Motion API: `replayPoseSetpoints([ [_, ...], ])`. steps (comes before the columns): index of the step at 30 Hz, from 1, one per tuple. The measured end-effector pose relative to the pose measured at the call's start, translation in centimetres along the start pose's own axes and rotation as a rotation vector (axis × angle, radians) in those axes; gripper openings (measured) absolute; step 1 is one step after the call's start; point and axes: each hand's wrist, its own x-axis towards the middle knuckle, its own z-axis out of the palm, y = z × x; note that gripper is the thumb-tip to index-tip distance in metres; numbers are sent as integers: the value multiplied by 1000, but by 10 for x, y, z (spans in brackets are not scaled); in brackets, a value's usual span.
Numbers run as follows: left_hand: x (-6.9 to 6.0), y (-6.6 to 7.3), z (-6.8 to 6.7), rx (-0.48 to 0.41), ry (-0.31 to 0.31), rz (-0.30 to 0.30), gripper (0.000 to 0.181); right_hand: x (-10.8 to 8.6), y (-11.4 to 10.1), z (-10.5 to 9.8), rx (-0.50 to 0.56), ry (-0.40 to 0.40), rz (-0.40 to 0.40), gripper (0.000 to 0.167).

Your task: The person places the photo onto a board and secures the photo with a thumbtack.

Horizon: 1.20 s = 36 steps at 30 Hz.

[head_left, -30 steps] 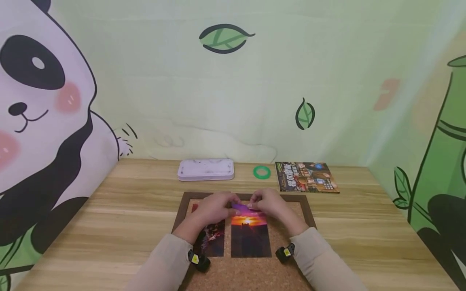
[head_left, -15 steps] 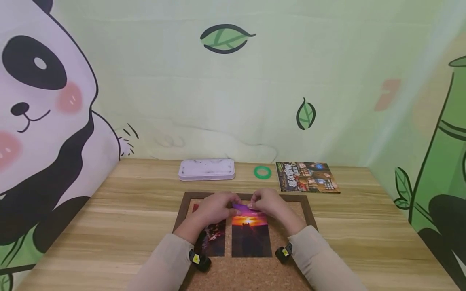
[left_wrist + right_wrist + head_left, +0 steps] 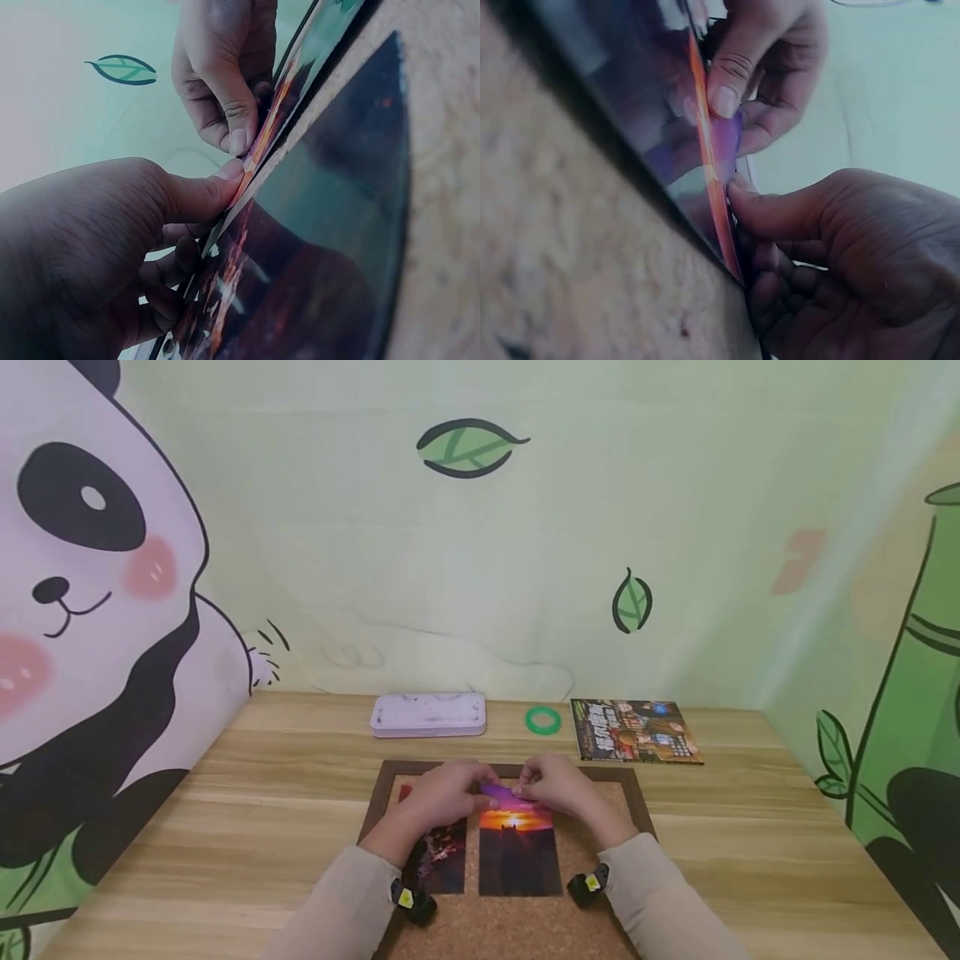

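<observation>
A sunset photo (image 3: pixel 519 860) lies on a wood-framed corkboard (image 3: pixel 517 931), its purple top edge up near the board's far side. My left hand (image 3: pixel 442 795) pinches that top edge near its left corner, thumb on the printed face. At the right part of the same edge, my right hand (image 3: pixel 561 787) grips with thumb and bent fingers. The right wrist view shows the purple strip of the photo (image 3: pixel 724 146) bowed slightly between the two thumbs. Under my left forearm a second, dark photo (image 3: pixel 450 864) is partly covered. What lies behind the sunset photo's top edge is hidden.
Behind the board on the wooden table stand a white pencil case (image 3: pixel 428 714), a green tape roll (image 3: pixel 529 722) and a comic-style book (image 3: pixel 637 732). A printed panda curtain (image 3: pixel 337 552) closes off the back and sides.
Both hands keep their hold on the sunset photo with hardly any visible movement. The head view has tilted slightly, so everything sits a little lower.
</observation>
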Motion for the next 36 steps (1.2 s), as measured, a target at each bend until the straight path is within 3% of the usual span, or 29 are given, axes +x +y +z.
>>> replayPoseSetpoints([
  [7, 1, 3, -2, 18, 33, -3, 21, 3, 18, -11, 133, -33, -124, 6],
  [15, 0, 3, -4, 42, 56, 4, 18, 4, 22, -13, 163, -45, -162, 8],
  [36, -4, 3, -2, 75, 75, -10, 14, 1, 13, -6, 107, -9, -49, 11],
])
